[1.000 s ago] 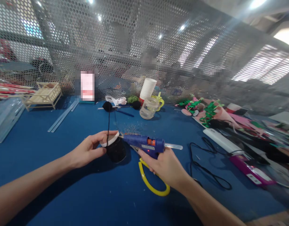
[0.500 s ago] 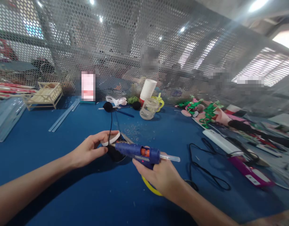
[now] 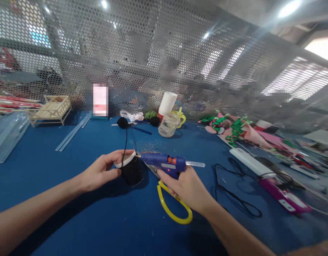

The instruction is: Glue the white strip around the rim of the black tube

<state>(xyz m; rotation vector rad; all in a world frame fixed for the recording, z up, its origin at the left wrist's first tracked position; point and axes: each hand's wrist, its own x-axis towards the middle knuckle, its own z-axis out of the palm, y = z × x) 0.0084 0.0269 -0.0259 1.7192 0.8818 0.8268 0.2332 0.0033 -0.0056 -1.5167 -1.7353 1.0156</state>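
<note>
My left hand (image 3: 106, 167) grips the white rim of a small cup (image 3: 132, 171), whose side is wrapped in black. The cup is tilted on the table. A black yarn strand (image 3: 126, 142) runs from a black yarn ball (image 3: 122, 122) down to the fingers. In my right hand (image 3: 186, 185) is a blue glue gun (image 3: 161, 161), a clear glue stick (image 3: 195, 164) poking out of its back. Its nozzle is at the right side of the cup's rim; whether it touches, I cannot tell. Yellow-handled scissors (image 3: 177, 218) lie beneath the gun, partly hidden by the right hand.
Behind stand a clear plastic jar (image 3: 168, 128) and a stack of paper cups (image 3: 168, 101). To the right are a black cable (image 3: 241, 201), a white and purple power strip (image 3: 284, 195) and green-and-pink craft flowers (image 3: 236, 129). A small wooden rack (image 3: 50, 112) is at left.
The glue gun has moved up and right along the cup's rim, from its near left part to its right side. More of the black cup and the scissors now shows.
</note>
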